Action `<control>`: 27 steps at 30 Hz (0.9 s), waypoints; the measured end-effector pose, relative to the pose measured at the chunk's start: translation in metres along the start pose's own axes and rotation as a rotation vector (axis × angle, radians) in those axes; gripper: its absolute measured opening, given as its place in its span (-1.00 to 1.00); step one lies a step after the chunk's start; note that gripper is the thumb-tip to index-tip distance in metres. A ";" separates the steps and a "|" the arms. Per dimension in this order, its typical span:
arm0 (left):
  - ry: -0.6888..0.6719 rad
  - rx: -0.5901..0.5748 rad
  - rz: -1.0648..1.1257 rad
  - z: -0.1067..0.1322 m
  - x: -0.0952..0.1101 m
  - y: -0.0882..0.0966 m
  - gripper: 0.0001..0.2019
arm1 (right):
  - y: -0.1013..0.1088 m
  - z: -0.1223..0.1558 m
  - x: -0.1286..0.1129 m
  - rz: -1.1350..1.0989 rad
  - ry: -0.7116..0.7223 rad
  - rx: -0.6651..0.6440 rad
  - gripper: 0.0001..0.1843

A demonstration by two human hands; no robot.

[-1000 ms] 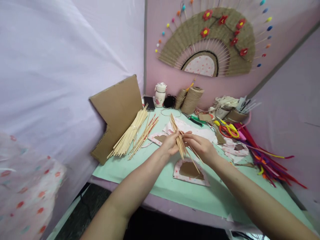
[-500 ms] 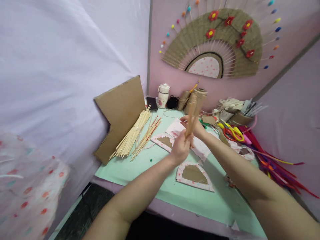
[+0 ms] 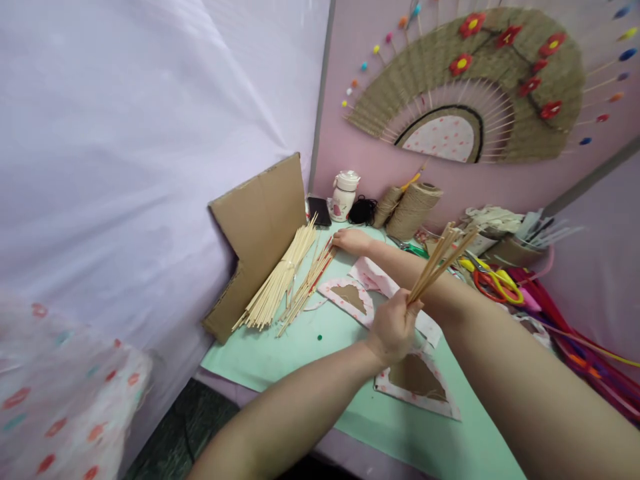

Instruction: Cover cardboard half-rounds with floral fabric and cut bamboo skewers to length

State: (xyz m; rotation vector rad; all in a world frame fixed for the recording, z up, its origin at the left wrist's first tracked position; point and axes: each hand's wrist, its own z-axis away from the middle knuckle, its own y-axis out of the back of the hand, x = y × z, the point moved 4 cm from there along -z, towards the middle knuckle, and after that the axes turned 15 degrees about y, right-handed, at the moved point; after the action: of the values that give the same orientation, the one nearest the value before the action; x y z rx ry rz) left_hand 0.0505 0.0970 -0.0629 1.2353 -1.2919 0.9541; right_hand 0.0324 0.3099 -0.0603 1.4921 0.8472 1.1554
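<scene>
My left hand is wrapped round a bundle of thin wooden sticks, which it holds up over the table, tilted to the right. Farther back, my right hand reaches left, fingertips pinched at the upper ends of a small pile of wooden sticks, some coloured red. A larger bundle of pale sticks lies just left of that pile. Below my left hand is a fabric-edged cardboard piece, partly covered. A similar cardboard piece and pink fabric lie behind it.
A bent cardboard sheet stands at the left. At the back are a white bottle, black yarn and twine spools. Scissors and pipe cleaners lie at the right. A large decorated fan hangs on the wall.
My right hand has moved from beside the held bundle, back and left to the red-coloured sticks. My left hand keeps its bundle, now tilted more to the right. The view has shifted left.
</scene>
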 end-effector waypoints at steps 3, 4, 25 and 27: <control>-0.007 -0.013 0.031 0.000 0.004 0.000 -0.81 | -0.004 -0.001 0.002 -0.013 0.030 -0.070 -0.67; -0.012 -0.018 0.041 0.000 0.005 0.000 -0.81 | -0.004 -0.001 0.003 -0.013 0.036 -0.088 -0.70; 0.006 -0.015 0.134 -0.001 0.011 0.005 -0.76 | -0.001 0.004 0.001 0.003 0.066 -0.090 -0.77; 0.004 -0.009 0.146 0.000 0.012 0.006 -0.75 | 0.001 0.002 0.000 0.012 0.055 -0.090 -0.78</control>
State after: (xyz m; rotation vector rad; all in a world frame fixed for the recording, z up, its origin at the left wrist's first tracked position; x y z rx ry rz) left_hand 0.0460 0.0965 -0.0505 1.1433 -1.3968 1.0531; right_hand 0.0347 0.3095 -0.0597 1.3990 0.8134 1.2321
